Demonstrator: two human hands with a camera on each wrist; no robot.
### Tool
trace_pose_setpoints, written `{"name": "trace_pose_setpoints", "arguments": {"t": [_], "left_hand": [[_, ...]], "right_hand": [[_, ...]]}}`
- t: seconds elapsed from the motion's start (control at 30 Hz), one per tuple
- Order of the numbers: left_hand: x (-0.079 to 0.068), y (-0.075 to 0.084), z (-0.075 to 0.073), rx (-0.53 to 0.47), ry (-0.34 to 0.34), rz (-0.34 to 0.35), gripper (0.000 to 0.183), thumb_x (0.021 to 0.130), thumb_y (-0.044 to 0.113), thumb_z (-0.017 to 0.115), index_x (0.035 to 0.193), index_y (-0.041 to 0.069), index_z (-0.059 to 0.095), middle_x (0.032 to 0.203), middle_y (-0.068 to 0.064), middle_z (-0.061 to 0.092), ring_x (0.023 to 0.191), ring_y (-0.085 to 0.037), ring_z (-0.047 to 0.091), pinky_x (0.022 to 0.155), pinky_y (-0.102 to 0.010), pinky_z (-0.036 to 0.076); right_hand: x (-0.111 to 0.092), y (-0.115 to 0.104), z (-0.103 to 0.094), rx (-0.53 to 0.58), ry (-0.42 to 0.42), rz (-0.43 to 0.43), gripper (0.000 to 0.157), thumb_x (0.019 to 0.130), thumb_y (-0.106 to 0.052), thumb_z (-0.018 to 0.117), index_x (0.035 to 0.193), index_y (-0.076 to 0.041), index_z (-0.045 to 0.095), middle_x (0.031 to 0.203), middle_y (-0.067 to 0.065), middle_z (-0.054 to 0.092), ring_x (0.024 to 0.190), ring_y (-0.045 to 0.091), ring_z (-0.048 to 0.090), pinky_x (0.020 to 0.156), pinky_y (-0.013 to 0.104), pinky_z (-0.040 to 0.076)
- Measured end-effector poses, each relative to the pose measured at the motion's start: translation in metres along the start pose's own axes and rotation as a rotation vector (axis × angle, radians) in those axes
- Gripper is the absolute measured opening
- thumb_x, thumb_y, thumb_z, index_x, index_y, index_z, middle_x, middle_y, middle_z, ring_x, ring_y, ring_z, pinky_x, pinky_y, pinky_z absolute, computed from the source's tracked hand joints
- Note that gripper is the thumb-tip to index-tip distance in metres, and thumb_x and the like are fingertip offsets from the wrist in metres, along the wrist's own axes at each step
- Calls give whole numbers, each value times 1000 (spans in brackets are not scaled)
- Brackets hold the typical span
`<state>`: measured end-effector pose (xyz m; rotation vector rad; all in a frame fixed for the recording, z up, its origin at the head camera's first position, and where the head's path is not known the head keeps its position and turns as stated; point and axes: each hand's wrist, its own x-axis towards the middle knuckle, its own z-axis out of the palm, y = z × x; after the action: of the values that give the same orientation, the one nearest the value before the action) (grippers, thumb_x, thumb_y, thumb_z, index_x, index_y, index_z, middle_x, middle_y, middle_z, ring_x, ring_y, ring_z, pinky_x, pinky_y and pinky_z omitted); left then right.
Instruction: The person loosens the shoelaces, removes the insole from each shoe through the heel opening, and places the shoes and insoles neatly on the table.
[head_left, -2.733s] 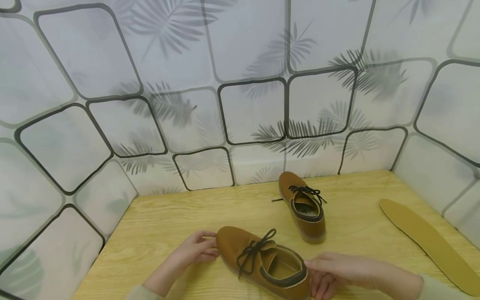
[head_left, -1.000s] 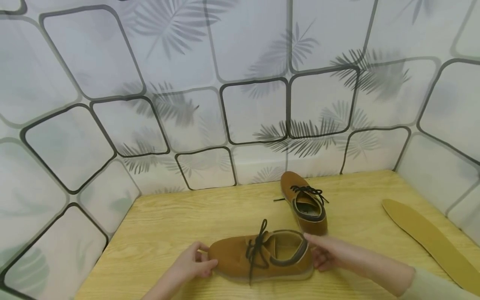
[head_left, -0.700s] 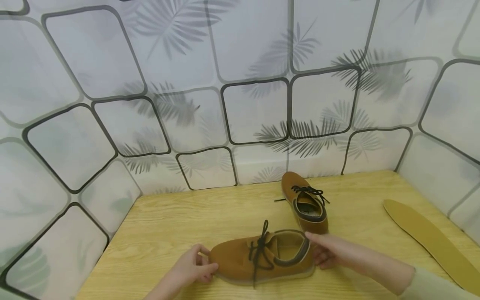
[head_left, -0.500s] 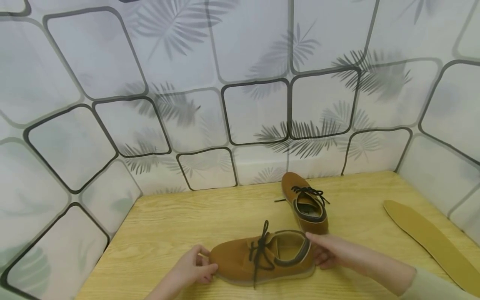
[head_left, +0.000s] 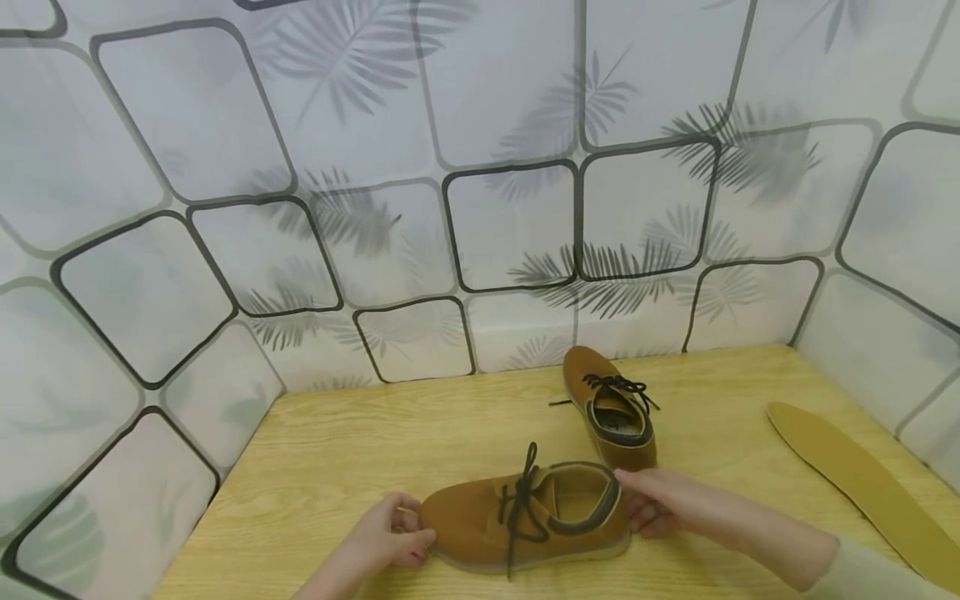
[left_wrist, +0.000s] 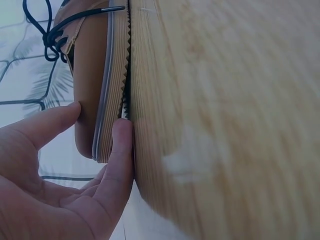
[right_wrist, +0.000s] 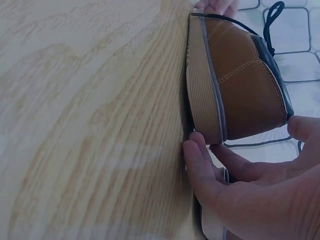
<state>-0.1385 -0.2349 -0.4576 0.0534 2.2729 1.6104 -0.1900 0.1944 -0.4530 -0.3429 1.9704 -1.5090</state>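
Observation:
A brown lace-up shoe [head_left: 472, 521] with black laces sits crosswise near the front of the wooden table, toe to the left. My left hand [head_left: 386, 533] holds the toe; in the left wrist view the thumb [left_wrist: 70, 114] touches the upper and a fingertip [left_wrist: 122, 131] is at the sole's underside. At the heel, my right hand [head_left: 667, 504] grips with its thumb [right_wrist: 300, 127] on the collar's back edge and fingers [right_wrist: 197, 155] low by the sole. The shoe's opening faces up, showing a tan inside.
Behind the heel stands a second brown shoe [head_left: 585, 371], toe toward the back wall, its laces tied in a bow. A tan insole [head_left: 855, 471] lies at the right of the table [head_left: 337, 442]. Patterned sheeting [head_left: 510, 225] encloses the back and sides.
Since the oldest frame, the shoe has turned from a slant to lying crosswise, its heel moving back toward the second shoe. Both hands moved with it. Over the last second almost nothing moves.

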Motion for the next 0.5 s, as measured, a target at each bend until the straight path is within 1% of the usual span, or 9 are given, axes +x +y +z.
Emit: {"name": "trace_pose_setpoints", "arguments": {"t": [0.13, 0.3, 0.4, 0.5], "left_hand": [[0, 0, -1, -13, -7, -4, 64, 97, 8, 77, 142, -17, 40, 111, -16, 70, 88, -16, 75, 83, -41, 69], [-1, 0, 0, -30, -4, -2, 63, 94, 4, 78, 142, -16, 42, 110, -15, 71, 88, -15, 73, 84, -40, 69], [-2, 0, 0, -37, -1, 8, 63, 91, 1, 79, 140, -16, 44, 109, -15, 71, 87, -16, 73, 83, -38, 69], [-1, 0, 0, -31, 9, 14, 62, 89, -1, 79, 139, -16, 46, 108, -15, 71, 86, -15, 73, 81, -37, 68]], "right_hand": [[-2, 1, -2, -24, -10, -55, 59, 112, -36, 48, 130, 20, 55, 106, 12, 69, 95, 18, 68, 85, 31, 65], [-3, 2, -7, -60, -21, -118, 52, 110, -26, 50, 126, 23, 55, 105, 12, 74, 95, 20, 72, 85, 32, 66], [-4, -1, -11, -78, -34, -151, 50, 110, -23, 51, 126, 24, 55, 104, 11, 75, 93, 18, 72, 83, 30, 65], [-5, -6, -13, -85, -45, -174, 51, 109, -21, 53, 130, 26, 52, 108, 11, 75, 95, 15, 72, 84, 30, 65]]}}
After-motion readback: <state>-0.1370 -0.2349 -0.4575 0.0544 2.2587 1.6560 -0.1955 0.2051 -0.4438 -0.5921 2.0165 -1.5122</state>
